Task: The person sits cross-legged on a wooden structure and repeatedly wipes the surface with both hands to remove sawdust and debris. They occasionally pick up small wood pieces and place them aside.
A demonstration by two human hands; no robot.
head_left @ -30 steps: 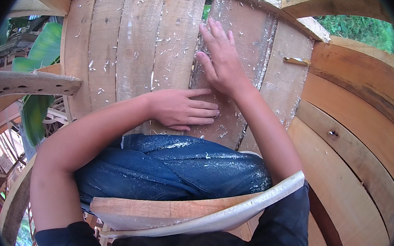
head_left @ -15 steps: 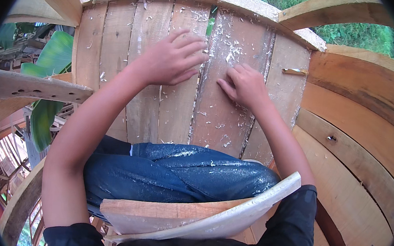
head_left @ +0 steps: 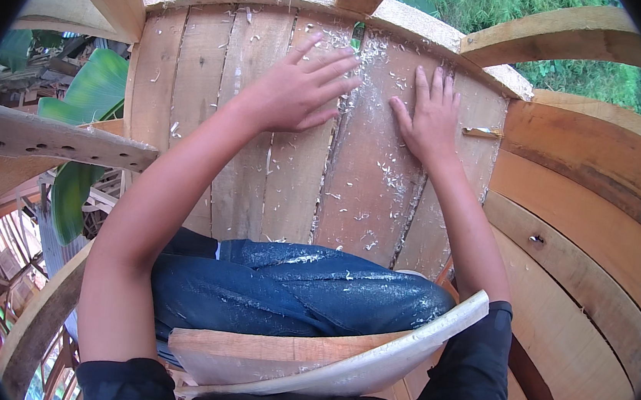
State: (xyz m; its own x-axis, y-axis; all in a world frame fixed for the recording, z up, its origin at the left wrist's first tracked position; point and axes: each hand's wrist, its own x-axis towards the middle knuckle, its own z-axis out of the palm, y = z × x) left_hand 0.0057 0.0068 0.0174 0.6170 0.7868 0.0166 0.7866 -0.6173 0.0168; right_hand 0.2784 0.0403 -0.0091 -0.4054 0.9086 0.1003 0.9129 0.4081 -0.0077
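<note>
Where planks (head_left: 290, 197) spread beneath both hands (head_left: 296, 93) (head_left: 430, 126), shavings (head_left: 375, 51) scattered between

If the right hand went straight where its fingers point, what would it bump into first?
Loose wood shavings aside, the right hand would probably meet the curved wooden beam across the far end of the planks. The hand's height is hard to judge, though.

Broad green leaf (head_left: 100, 86) at left, grass (head_left: 501, 11) at upper right
</note>
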